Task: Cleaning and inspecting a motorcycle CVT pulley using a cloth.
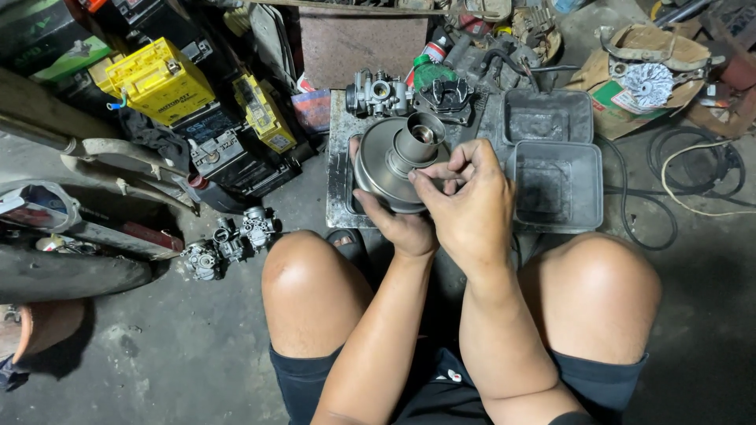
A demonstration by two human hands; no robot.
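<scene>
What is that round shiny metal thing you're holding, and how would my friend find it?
Look between the two bare knees, just above them, where both hands meet. The left hand holds the pulley disc from below, and the right hand pinches at its rim. Unlike the square grey trays beside it, it is round, with a short tube standing up from its middle.
</scene>
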